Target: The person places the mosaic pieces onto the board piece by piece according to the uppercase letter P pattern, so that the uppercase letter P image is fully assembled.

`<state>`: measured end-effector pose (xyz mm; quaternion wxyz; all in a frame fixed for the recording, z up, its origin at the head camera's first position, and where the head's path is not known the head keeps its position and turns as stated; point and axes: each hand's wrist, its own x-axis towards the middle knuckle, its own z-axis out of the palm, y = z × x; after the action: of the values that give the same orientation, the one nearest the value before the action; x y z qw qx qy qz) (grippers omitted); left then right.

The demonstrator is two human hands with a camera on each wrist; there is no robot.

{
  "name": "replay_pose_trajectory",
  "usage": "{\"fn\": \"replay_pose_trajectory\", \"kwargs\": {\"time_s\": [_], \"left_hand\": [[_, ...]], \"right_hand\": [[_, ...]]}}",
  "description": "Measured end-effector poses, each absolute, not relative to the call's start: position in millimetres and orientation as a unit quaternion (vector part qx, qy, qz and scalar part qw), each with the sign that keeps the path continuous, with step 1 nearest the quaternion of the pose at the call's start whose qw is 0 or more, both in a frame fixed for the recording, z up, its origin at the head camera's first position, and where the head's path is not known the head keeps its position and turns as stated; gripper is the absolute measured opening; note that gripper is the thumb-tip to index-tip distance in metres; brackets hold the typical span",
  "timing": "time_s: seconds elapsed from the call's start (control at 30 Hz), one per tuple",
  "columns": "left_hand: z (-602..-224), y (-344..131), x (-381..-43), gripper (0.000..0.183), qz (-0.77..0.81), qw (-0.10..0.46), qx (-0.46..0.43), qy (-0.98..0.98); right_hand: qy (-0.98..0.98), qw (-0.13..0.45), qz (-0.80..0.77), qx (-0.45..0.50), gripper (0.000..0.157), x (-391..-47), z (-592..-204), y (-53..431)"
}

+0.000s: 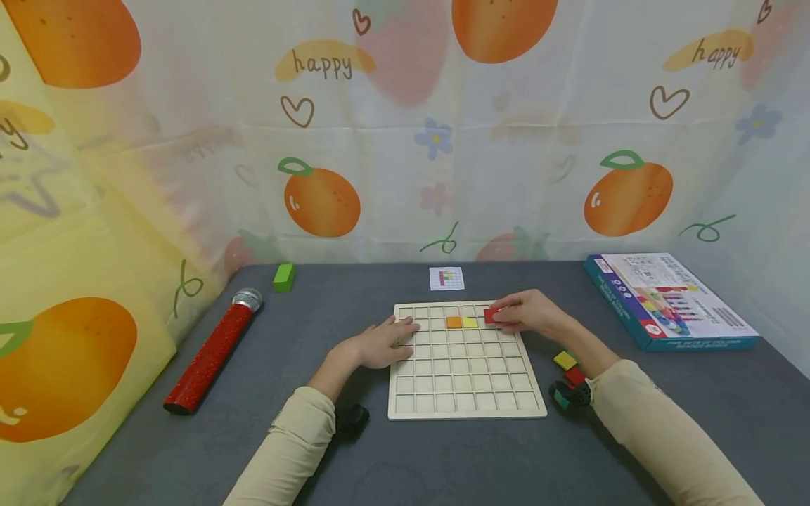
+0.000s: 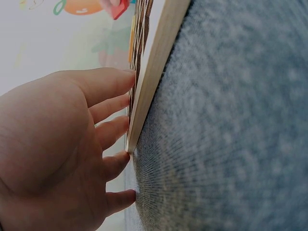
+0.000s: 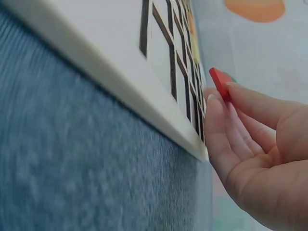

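Observation:
A pale wooden grid board lies flat on the dark table. An orange tile and a yellow tile sit side by side in cells of its second row from the back. My right hand pinches a red tile between thumb and fingers over the board's back right part. In the right wrist view the red tile stands tilted, above the grid. My left hand rests on the board's left edge, fingers spread and fairly straight, as the left wrist view also shows.
A small printed pattern card lies behind the board. Right of the board are a loose yellow tile and a red tile, beside the right wrist. A boxed game lies back right; a red microphone and a green block lie left.

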<state>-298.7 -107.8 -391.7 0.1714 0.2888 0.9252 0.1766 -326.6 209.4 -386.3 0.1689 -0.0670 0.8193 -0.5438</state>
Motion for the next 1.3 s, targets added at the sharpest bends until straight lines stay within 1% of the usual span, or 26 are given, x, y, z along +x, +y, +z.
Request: {"fn": "replay_pose_trajectory", "kwargs": {"time_s": [0.17,0.5,0.73,1.07,1.3], "left_hand": [[-391.5,-107.8,-298.9,0.054,0.179,0.173,0.289,0.924],[-393.6,-109.0,-298.9,0.054,0.182,0.170,0.290,0.924],[-393.7,-107.9,-298.1,0.054,0.183,0.168,0.291,0.924],[-393.1,-107.8,-298.7,0.054,0.184,0.168,0.289,0.924],[-392.2,-107.2,-299.3,0.054,0.176,0.171,0.287,0.926]], "right_hand": [[0.818,0.170,-0.546,-0.062,0.039,-328.9,-387.4,200.3],[0.789,0.184,-0.580,-0.090,0.036,-328.2,-385.0,184.2],[0.792,0.183,-0.575,-0.094,0.035,-328.5,-384.9,170.8],[0.790,0.189,-0.581,-0.052,0.032,-333.9,-384.9,152.1],[0.794,0.190,-0.575,-0.046,0.032,-333.9,-382.6,140.8]]}}
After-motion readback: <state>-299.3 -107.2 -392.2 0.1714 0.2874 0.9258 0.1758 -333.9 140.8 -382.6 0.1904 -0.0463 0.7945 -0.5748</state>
